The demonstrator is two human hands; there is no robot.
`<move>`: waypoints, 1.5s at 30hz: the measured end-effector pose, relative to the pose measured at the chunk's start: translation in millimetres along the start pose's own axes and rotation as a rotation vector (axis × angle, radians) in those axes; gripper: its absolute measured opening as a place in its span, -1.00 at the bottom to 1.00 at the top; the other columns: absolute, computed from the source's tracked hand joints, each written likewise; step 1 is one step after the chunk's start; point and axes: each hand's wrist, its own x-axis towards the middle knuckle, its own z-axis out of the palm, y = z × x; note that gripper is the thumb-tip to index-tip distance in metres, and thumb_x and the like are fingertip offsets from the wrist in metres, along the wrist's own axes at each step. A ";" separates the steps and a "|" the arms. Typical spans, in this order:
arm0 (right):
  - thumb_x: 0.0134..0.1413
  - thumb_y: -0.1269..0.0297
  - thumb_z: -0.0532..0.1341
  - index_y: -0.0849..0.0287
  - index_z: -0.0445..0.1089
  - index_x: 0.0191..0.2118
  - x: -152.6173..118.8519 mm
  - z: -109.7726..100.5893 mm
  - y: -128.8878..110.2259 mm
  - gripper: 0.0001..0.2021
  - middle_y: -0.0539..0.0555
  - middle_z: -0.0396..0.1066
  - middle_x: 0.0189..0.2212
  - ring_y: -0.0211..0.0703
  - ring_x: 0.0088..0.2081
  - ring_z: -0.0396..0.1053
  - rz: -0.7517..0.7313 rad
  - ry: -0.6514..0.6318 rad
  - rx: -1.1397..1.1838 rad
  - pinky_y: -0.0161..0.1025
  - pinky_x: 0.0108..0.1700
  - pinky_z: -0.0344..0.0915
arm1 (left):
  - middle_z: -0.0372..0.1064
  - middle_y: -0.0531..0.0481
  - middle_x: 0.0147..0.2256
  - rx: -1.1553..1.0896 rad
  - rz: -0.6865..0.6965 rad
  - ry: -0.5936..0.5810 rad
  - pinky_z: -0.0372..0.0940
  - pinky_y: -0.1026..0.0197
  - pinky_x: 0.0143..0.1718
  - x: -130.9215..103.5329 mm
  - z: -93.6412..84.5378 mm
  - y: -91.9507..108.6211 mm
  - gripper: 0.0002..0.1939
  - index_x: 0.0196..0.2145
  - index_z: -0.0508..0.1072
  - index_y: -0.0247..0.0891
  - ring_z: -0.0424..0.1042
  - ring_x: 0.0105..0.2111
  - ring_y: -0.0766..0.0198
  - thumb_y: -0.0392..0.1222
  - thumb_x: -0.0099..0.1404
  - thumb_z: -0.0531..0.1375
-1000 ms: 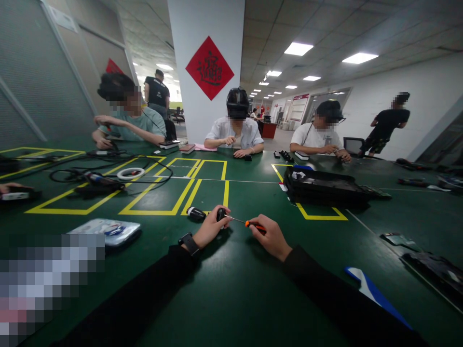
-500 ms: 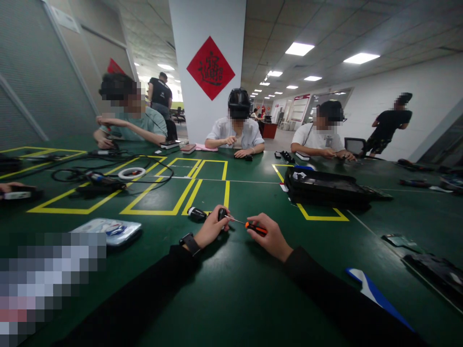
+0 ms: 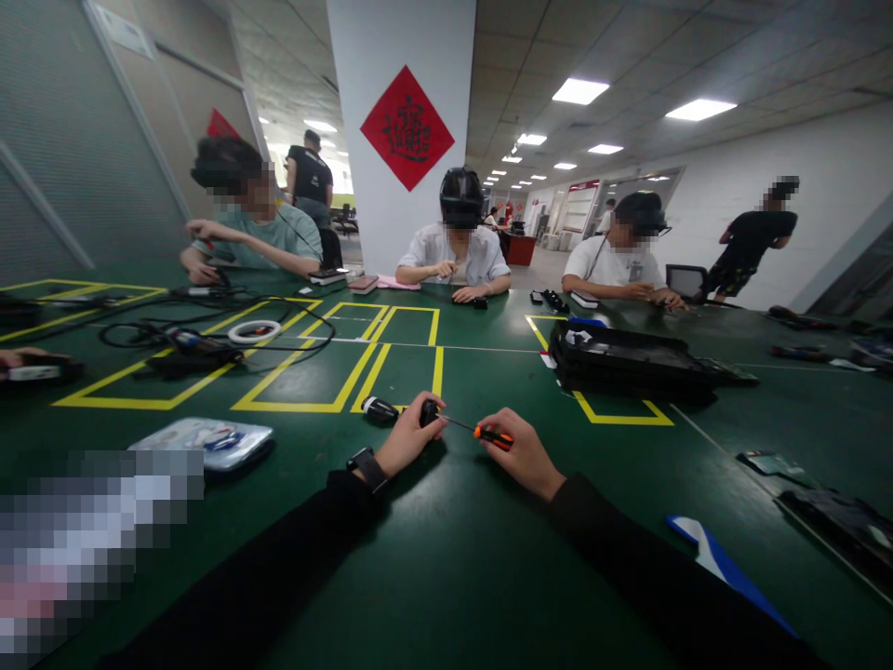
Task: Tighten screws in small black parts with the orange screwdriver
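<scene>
My left hand (image 3: 411,433), with a dark watch on its wrist, is closed around a small black part (image 3: 428,412). In my right hand (image 3: 520,453) is an orange and black screwdriver (image 3: 497,438). Its thin shaft points left, and the tip is at the black part by my left fingertips. Whether the tip sits in a screw is too small to tell. Just left of my left hand, a black and white cylindrical item (image 3: 380,410) lies on the green table (image 3: 446,577).
A clear case (image 3: 216,442) lies at left, with cables and a white ring (image 3: 255,332) beyond. Black trays (image 3: 628,358) stand right of centre. A blue and white item (image 3: 726,568) is near my right sleeve. Three people sit across the table.
Both hands keep nearly the same place and hold. The screwdriver's handle has turned or tilted slightly in my right hand, and the view has shifted a little.
</scene>
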 end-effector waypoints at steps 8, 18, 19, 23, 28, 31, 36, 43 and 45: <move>0.08 0.26 0.06 0.15 0.33 -0.16 -0.2 1.9 3.2 -0.78 0.08 0.35 -0.31 -0.20 -0.26 0.27 0.055 -0.083 -0.096 -0.22 -0.19 0.21 | 0.21 0.13 -0.46 0.015 0.029 0.004 0.17 0.30 -0.41 0.0 0.5 3.9 -0.76 -0.25 0.22 -0.23 0.24 -0.53 0.41 -0.15 0.11 0.11; 0.08 0.26 0.07 0.13 0.31 -0.13 -0.5 1.0 2.7 -0.77 0.08 0.33 -0.30 -0.19 -0.25 0.25 0.045 -0.050 -0.121 -0.22 -0.20 0.21 | 0.20 0.15 -0.54 -0.017 0.004 -0.011 0.16 0.31 -0.45 1.4 -0.3 0.5 -0.75 -0.25 0.22 -0.23 0.23 -0.57 0.40 -0.12 0.11 0.11; 0.08 0.26 0.07 0.13 0.31 -0.14 -0.4 0.9 2.6 -0.77 0.07 0.33 -0.30 -0.19 -0.25 0.25 0.045 -0.046 -0.123 -0.22 -0.20 0.21 | 0.20 0.15 -0.55 -0.019 0.007 -0.011 0.15 0.31 -0.45 1.7 -0.6 -0.1 -0.75 -0.25 0.22 -0.23 0.23 -0.56 0.40 -0.12 0.12 0.11; 0.06 0.26 0.09 0.12 0.31 -0.14 -0.1 0.8 2.4 -0.77 0.07 0.34 -0.29 -0.19 -0.25 0.26 0.046 -0.034 -0.124 -0.22 -0.20 0.22 | 0.20 0.14 -0.53 -0.022 0.017 -0.016 0.16 0.31 -0.45 1.6 -0.8 -1.2 -0.76 -0.25 0.22 -0.23 0.22 -0.56 0.40 -0.11 0.12 0.10; 0.03 0.28 0.12 0.12 0.31 -0.14 -1.2 1.9 2.4 -0.76 0.06 0.34 -0.27 -0.22 -0.28 0.30 0.021 -0.043 -0.087 -0.25 -0.21 0.22 | 0.22 0.11 -0.46 0.022 0.024 -0.007 0.18 0.29 -0.42 -0.6 0.7 3.0 -0.75 -0.26 0.24 -0.23 0.24 -0.53 0.40 -0.10 0.11 0.12; 0.05 0.27 0.10 0.13 0.32 -0.15 -1.9 2.7 4.0 -0.77 0.08 0.35 -0.26 -0.19 -0.25 0.30 0.026 -0.037 -0.114 -0.24 -0.19 0.21 | 0.21 0.10 -0.42 0.040 0.035 -0.009 0.18 0.29 -0.40 -1.5 0.7 5.6 -0.76 -0.26 0.24 -0.23 0.24 -0.51 0.40 -0.11 0.11 0.11; 0.08 0.27 0.06 0.16 0.37 -0.22 -0.4 3.2 6.7 -0.80 0.08 0.37 -0.35 -0.19 -0.28 0.29 0.056 -0.049 -0.151 -0.24 -0.22 0.21 | 0.21 0.12 -0.46 0.030 0.025 -0.011 0.18 0.29 -0.40 -1.5 -0.6 5.6 -0.78 -0.26 0.23 -0.23 0.24 -0.52 0.40 -0.13 0.13 0.09; 0.01 0.26 0.13 0.13 0.31 -0.14 -0.7 3.6 3.1 -0.75 0.05 0.37 -0.26 -0.23 -0.27 0.32 0.050 -0.056 -0.074 -0.29 -0.21 0.22 | 0.19 0.14 -0.52 0.001 0.014 -0.021 0.15 0.30 -0.45 1.3 -1.4 -2.0 -0.77 -0.26 0.22 -0.24 0.22 -0.56 0.40 -0.13 0.12 0.10; 0.03 0.24 0.11 0.14 0.31 -0.15 -1.0 3.1 2.1 -0.76 0.05 0.38 -0.28 -0.22 -0.28 0.32 0.059 -0.061 -0.084 -0.29 -0.22 0.21 | 0.18 0.15 -0.54 -0.012 0.017 -0.035 0.15 0.30 -0.45 1.7 -1.4 -2.7 -0.77 -0.26 0.22 -0.24 0.22 -0.56 0.40 -0.14 0.12 0.10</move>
